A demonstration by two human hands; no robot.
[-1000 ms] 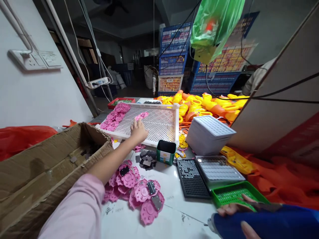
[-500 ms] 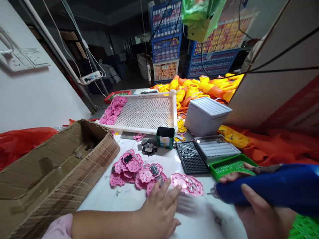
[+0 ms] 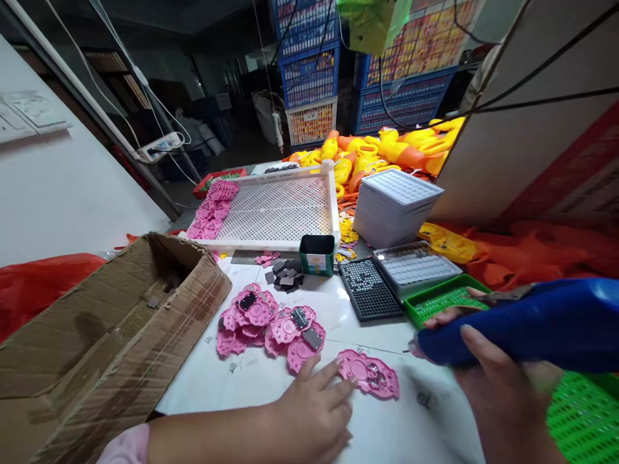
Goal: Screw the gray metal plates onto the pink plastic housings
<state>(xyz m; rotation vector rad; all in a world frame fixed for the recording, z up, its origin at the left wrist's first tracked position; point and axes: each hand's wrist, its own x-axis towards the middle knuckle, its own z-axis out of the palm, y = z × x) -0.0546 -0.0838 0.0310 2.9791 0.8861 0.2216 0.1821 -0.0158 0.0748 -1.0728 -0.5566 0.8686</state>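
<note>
My left hand point(image 3: 316, 406) rests low on the white work surface, fingers stretched and slightly apart. Its fingertips reach the left edge of a flat pink plastic part point(image 3: 360, 367) with scalloped edges and small metal pieces at its right end. My right hand point(image 3: 498, 380) is wrapped round a blue electric screwdriver point(image 3: 527, 325), whose bit points left, above and right of that part. A thin dark metal tool point(image 3: 507, 295), its kind unclear, also lies along the fingers of this hand. Beyond my left hand is a pile of similar pink parts point(image 3: 249, 316), some with dark rectangular pieces on them.
A cardboard box point(image 3: 120, 335) stands at left. Behind the pile are dark square pieces point(image 3: 285, 276), a green container point(image 3: 316, 254) and a white perforated tray point(image 3: 275, 206). A black grid tray point(image 3: 370, 290), green baskets point(image 3: 449, 296) and stacked white trays point(image 3: 399, 206) stand to the right.
The view has shifted slightly. The single pink part and my left hand sit closer to me. The screwdriver bit, earlier near the part's right end, is now farther up from it.
</note>
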